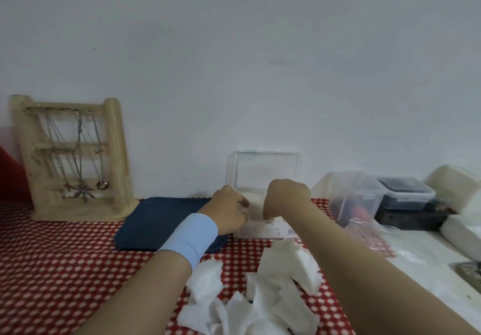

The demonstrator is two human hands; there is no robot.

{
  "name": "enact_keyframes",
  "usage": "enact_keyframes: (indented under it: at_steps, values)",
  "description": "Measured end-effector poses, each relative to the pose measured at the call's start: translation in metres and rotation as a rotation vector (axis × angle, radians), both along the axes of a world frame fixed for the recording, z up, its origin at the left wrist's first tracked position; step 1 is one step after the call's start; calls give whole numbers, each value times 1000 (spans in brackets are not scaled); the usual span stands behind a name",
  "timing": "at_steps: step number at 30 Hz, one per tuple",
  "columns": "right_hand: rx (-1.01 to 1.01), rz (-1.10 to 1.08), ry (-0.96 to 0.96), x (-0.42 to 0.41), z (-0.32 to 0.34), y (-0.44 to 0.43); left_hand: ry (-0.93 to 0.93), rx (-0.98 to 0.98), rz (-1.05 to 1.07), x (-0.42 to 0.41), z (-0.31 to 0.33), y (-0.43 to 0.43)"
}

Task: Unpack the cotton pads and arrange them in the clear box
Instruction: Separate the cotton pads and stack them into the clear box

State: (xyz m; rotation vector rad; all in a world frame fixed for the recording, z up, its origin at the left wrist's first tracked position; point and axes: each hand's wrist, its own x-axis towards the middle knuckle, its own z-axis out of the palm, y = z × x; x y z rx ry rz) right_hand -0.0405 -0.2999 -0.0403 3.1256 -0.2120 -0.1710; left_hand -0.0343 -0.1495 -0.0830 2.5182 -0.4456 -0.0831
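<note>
No text could be read; the printed label [282, 231] on the clear box [260, 226] was too blurred.

Over the clear plastic box [263, 230], its lid upright against the white wall [234, 48]: left hand [229, 211] and right hand [283, 199], fingers curled. Nearer, loose white square cotton pads [260, 295] heaped on red dotted cloth [65, 256].

Clear box [263, 230]: transparent, rectangular, label on its front wall; I see it just under my left hand [229, 209] and right hand [285, 199].
Lid [263, 168]: open, upright just behind both hands.
Cotton pads [276, 290]: white squares, rumpled loose heap, nearer me than the hands, between my forearms.
</note>
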Motion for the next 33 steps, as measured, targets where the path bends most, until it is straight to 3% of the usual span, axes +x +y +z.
enact_keyframes:
  at_steps: [4, 7, 17, 20, 23, 26, 29, 33]
  values:
    - [264, 41, 228, 0, 4, 15, 5, -43, -18, 0, -3, 3]
    - [440, -47, 340, -10, 22, 8, 15, -23, -43, -2, -4, 10]
    - [404, 35, 341, -11, 19, 9, -11, -21, -62, -10, -5, 16]
    - [497, 19, 304, -14, 17, 4, -47, 42, -96, -12, -3, 9]
    - [526, 56, 238, -14, 10, -3, 9, 234, -167, -13, -3, -5]
    - [696, 52, -29, -13, 8, -25, -32, 352, -129, -8, -3, -14]
    - [421, 122, -192, -16, -2, -44, -48, 330, -118, -3, -2, -21]
    - [97, 330, 18, -21, -30, -54, -14, 431, -158, 3, -10, -34]
